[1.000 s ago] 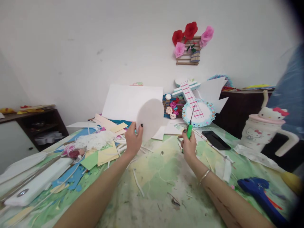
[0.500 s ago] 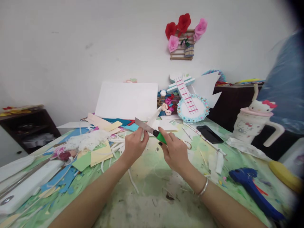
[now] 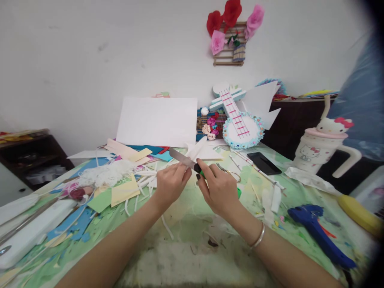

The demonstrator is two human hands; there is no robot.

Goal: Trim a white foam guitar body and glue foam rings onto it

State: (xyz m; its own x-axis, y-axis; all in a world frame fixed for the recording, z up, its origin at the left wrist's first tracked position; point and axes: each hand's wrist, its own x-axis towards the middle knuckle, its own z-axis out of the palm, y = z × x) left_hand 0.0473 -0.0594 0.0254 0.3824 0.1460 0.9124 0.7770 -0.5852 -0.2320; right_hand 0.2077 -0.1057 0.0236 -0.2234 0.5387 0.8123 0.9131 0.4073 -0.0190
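Observation:
My right hand is closed round a green-handled craft knife, whose silver blade points up and to the left. My left hand is closed on a white foam disc, seen nearly edge-on behind the blade. Both hands meet above the middle of the green table, with the blade against the disc's edge.
Coloured paper scraps and white strips litter the table's left. A white board and a foam guitar craft lean on the wall. A black phone, scissors, a blue glue gun and a cat-shaped mug lie right.
The disc has turned from face-on to edge-on and come down. My right hand swung the knife from upright to slanting left against the disc. Both hands have drawn together.

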